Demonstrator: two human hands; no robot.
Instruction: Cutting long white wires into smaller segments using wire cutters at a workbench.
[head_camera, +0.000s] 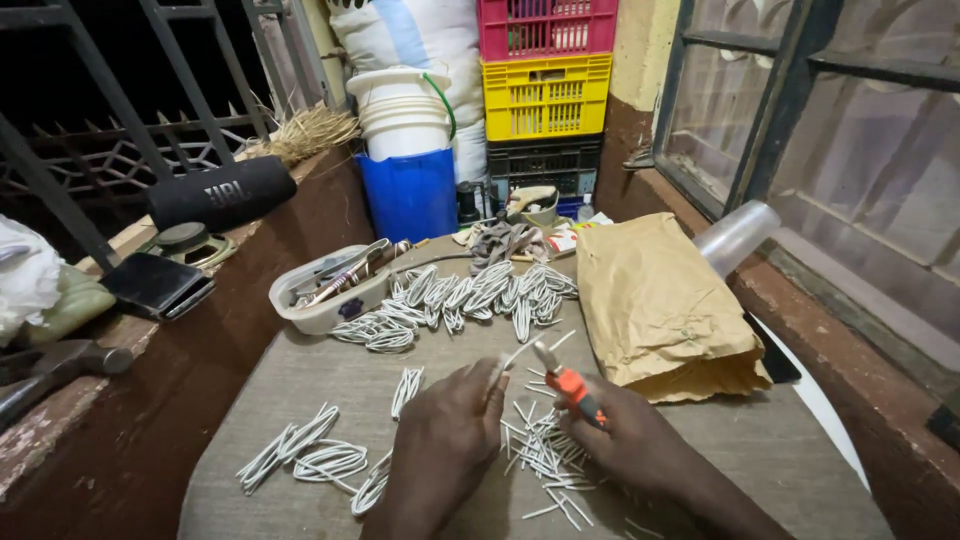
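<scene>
With the left hand (445, 440) pinching a white wire piece (518, 357) near the desk's (300, 385) middle and the right hand (625, 440) clamped on orange-handled cutters (572, 385), the blades could nip the close fingertips.

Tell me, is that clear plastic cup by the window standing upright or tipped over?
Tipped over: the clear plastic cup lies on its side behind the brown paper bag.

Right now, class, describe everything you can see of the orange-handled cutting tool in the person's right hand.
The orange-handled cutting tool looks like small pliers or cutters: orange plastic-looking grips with a dark band and short grey metal jaws pointing up and left. The right hand grips its handles, hiding their lower ends. Its tip meets a thin white wire piece held by the left hand, above scattered cut white wire bits.
</scene>
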